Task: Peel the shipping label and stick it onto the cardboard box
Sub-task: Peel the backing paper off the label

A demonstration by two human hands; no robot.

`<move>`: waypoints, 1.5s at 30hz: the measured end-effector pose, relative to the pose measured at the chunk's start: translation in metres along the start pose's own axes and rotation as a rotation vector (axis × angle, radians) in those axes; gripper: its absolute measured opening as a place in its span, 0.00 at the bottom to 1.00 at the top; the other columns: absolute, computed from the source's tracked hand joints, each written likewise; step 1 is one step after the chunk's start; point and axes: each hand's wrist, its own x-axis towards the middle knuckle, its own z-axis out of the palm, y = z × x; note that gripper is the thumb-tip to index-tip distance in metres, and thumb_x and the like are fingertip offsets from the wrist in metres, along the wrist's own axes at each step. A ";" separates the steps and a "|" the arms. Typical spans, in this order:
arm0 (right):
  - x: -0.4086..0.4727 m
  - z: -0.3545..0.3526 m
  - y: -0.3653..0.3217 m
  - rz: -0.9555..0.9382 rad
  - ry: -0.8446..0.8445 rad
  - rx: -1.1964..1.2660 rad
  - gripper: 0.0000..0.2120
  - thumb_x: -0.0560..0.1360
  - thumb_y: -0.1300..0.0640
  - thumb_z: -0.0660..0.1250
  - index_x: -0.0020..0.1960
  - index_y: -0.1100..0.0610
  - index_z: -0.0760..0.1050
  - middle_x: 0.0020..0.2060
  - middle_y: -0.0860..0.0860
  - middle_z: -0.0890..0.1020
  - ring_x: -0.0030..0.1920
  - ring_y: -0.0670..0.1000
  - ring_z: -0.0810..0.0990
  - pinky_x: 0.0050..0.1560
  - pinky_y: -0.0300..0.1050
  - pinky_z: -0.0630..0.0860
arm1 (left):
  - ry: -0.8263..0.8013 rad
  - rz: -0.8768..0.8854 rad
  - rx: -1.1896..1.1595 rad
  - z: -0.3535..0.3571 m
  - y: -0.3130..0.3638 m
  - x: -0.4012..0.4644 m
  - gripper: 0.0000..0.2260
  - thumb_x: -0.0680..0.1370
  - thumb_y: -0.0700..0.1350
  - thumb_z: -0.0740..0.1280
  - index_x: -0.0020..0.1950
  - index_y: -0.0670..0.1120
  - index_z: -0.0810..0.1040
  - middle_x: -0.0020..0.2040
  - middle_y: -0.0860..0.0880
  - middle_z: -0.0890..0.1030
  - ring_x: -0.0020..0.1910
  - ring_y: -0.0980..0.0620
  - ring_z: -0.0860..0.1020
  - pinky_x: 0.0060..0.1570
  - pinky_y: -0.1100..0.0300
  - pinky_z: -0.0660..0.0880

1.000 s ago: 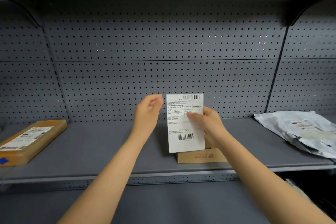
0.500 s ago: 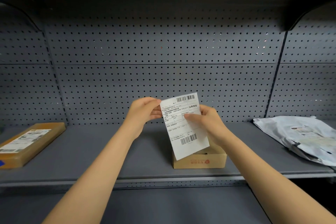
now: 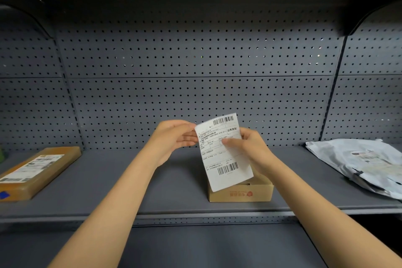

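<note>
A white shipping label (image 3: 224, 154) with two barcodes hangs tilted in the air above a small brown cardboard box (image 3: 241, 192) on the grey shelf (image 3: 174, 180). My right hand (image 3: 250, 148) pinches the label's right side, thumb across its printed face. My left hand (image 3: 174, 137) sits at the label's upper left corner, fingertips touching its edge. The label hides the box's top left part.
A flat brown parcel (image 3: 37, 169) with a label lies at the shelf's left end. A white plastic mailer bag (image 3: 361, 163) lies at the right end. Perforated grey panels (image 3: 195, 93) form the back wall. A lower shelf (image 3: 195, 246) runs beneath.
The label has tilted clockwise, its top leaning right. My left hand closed in from an open pose beside the label onto its upper left corner.
</note>
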 end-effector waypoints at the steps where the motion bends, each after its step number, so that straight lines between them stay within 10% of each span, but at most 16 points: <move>1: 0.000 0.000 0.000 0.002 -0.001 0.003 0.09 0.71 0.62 0.68 0.51 0.61 0.77 0.47 0.56 0.85 0.44 0.56 0.85 0.45 0.52 0.81 | -0.015 -0.003 -0.007 0.000 0.000 0.000 0.07 0.75 0.37 0.63 0.40 0.42 0.80 0.33 0.48 0.84 0.34 0.53 0.82 0.37 0.63 0.79; 11: -0.002 0.002 0.000 0.005 -0.017 0.005 0.08 0.71 0.62 0.68 0.50 0.57 0.78 0.45 0.52 0.85 0.42 0.52 0.85 0.38 0.43 0.80 | -0.102 0.002 -0.064 -0.001 0.000 0.000 0.08 0.76 0.37 0.62 0.42 0.42 0.80 0.34 0.49 0.84 0.35 0.53 0.82 0.40 0.62 0.79; 17: -0.004 0.019 -0.005 -0.206 0.351 -0.377 0.24 0.71 0.56 0.69 0.64 0.55 0.64 0.56 0.44 0.69 0.60 0.47 0.68 0.60 0.43 0.67 | 0.031 0.031 -0.193 0.007 0.000 0.001 0.07 0.76 0.39 0.62 0.41 0.44 0.79 0.32 0.51 0.84 0.33 0.55 0.82 0.37 0.64 0.79; 22: -0.013 0.040 -0.031 -0.401 0.244 -0.288 0.04 0.73 0.57 0.66 0.48 0.51 0.75 0.43 0.40 0.78 0.46 0.39 0.77 0.46 0.33 0.72 | 0.085 0.091 -0.212 0.022 0.001 0.001 0.08 0.76 0.38 0.61 0.40 0.44 0.78 0.30 0.51 0.83 0.32 0.55 0.81 0.38 0.64 0.79; 34: -0.012 0.044 -0.035 -0.412 0.135 -0.060 0.10 0.72 0.64 0.66 0.43 0.49 0.80 0.41 0.44 0.83 0.45 0.42 0.82 0.48 0.31 0.77 | -0.033 0.133 -0.256 0.026 0.006 -0.006 0.06 0.76 0.38 0.62 0.40 0.43 0.77 0.30 0.52 0.83 0.32 0.56 0.81 0.38 0.65 0.78; 45: -0.014 0.049 -0.027 -0.558 0.300 -0.390 0.10 0.73 0.62 0.66 0.54 0.57 0.80 0.41 0.51 0.84 0.35 0.30 0.76 0.40 0.22 0.69 | -0.035 0.133 -0.243 0.028 0.005 -0.006 0.07 0.76 0.38 0.62 0.40 0.42 0.78 0.30 0.52 0.83 0.32 0.57 0.80 0.38 0.65 0.79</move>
